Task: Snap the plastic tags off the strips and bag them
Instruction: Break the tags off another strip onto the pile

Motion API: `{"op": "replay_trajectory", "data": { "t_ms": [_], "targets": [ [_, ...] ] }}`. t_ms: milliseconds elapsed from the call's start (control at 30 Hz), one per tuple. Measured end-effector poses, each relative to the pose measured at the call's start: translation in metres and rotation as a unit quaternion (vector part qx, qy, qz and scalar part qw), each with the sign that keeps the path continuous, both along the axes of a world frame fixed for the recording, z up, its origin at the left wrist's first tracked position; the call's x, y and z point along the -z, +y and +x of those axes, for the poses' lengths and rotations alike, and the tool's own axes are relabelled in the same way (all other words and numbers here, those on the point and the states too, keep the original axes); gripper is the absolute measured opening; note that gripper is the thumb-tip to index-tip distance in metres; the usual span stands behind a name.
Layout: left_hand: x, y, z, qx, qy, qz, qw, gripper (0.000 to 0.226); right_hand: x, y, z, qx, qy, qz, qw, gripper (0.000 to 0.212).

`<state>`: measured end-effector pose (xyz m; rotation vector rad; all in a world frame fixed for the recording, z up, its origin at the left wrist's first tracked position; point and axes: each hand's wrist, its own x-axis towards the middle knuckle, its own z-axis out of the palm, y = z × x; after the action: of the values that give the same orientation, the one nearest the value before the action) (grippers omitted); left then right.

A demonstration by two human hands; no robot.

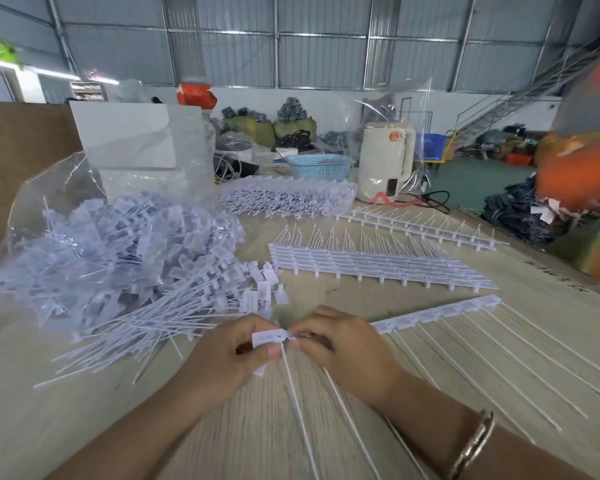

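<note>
The plastic tag [269, 337] sits right between your two hands, low and central over the surface [222, 427]. Your left hand [229, 355] pinches its flat white body, fingers [274, 351] curled round it, thumb underneath. Your right hand [340, 344] grips the near end of the strip [440, 311], fingertips closed on it just beside the tag's rounded end (the two grips almost touch). The strip runs away right of your right fingers, more tags along it, thin tails trailing back toward you. One tail drops straight down from your left fingers, past your wrists.

Left of your left fingers lies a loose heap of snapped tags [174, 306], their tails fanned out toward you. Beyond it, further left, the clear bag [94, 247] is bulging with tags. Ahead of your fingers, a stack of strips [374, 268] lies flat, a single strip beyond that. Farther off stand a white kettle [385, 161] and a blue basket [319, 166]. A bracelet [475, 441] rings your right wrist.
</note>
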<state>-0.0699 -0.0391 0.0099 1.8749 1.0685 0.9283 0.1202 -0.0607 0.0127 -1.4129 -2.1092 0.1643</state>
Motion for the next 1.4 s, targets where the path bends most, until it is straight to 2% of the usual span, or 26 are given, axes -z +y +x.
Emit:
{"op": "replay_trajectory", "data": {
  "t_ms": [67, 167, 267, 333, 400, 500, 600, 667, 733, 833, 867, 967, 1067, 1267, 1400],
  "targets": [
    [0.001, 0.000, 0.001, -0.006, -0.029, -0.015, 0.999, 0.018, 0.002, 0.001, 0.000, -0.004, 0.014, -0.001, 1.000, 0.018],
    [0.003, -0.001, -0.001, -0.021, -0.058, -0.025, 0.998, 0.021, 0.003, 0.004, 0.007, 0.020, 0.090, 0.006, 0.996, 0.024],
    [0.003, -0.003, -0.001, -0.028, -0.079, -0.031, 0.996, 0.019, 0.002, 0.005, 0.015, 0.047, 0.132, -0.001, 0.990, 0.011],
    [0.003, -0.004, 0.001, -0.038, -0.019, 0.028, 0.999, 0.020, 0.004, 0.005, 0.015, 0.035, 0.132, -0.010, 0.991, 0.008],
    [0.006, -0.003, 0.003, -0.053, 0.069, 0.125, 0.988, 0.025, 0.005, 0.003, 0.010, 0.021, 0.096, -0.001, 0.995, 0.016],
    [0.009, -0.005, 0.006, -0.064, 0.112, 0.212, 0.969, 0.024, 0.003, -0.002, 0.002, 0.014, 0.061, 0.033, 0.997, 0.028],
    [0.005, -0.007, 0.009, -0.067, 0.104, 0.228, 0.966, 0.050, 0.000, -0.007, -0.005, 0.005, 0.026, 0.071, 0.997, 0.030],
    [0.003, -0.006, 0.012, -0.050, 0.135, 0.216, 0.966, 0.060, -0.002, -0.010, -0.010, -0.011, 0.024, 0.072, 0.997, 0.030],
    [0.002, -0.004, 0.012, -0.036, 0.151, 0.211, 0.965, 0.052, -0.007, -0.011, -0.009, -0.032, 0.025, 0.051, 0.998, 0.032],
    [0.000, 0.000, 0.009, -0.042, 0.107, 0.172, 0.978, 0.024, -0.013, -0.008, 0.005, -0.053, 0.017, 0.004, 0.998, 0.030],
    [0.001, 0.000, 0.008, -0.037, 0.108, 0.167, 0.979, 0.025, -0.014, -0.007, 0.009, -0.045, -0.001, 0.003, 0.999, 0.027],
    [0.002, 0.001, 0.007, -0.018, 0.151, 0.185, 0.971, 0.052, -0.010, -0.004, 0.014, -0.014, -0.028, 0.017, 0.999, 0.017],
    [0.001, 0.003, 0.006, -0.029, 0.141, 0.170, 0.975, 0.041, -0.008, -0.001, 0.013, -0.003, -0.021, 0.020, 1.000, 0.019],
    [0.001, 0.002, 0.008, -0.049, 0.128, 0.177, 0.975, 0.030, -0.006, 0.002, 0.014, -0.026, 0.079, -0.033, 0.996, 0.018],
    [0.001, 0.001, 0.003, -0.050, 0.082, 0.158, 0.983, 0.019, -0.007, 0.009, 0.028, 0.034, 0.180, -0.033, 0.982, 0.019]
  ]
}}
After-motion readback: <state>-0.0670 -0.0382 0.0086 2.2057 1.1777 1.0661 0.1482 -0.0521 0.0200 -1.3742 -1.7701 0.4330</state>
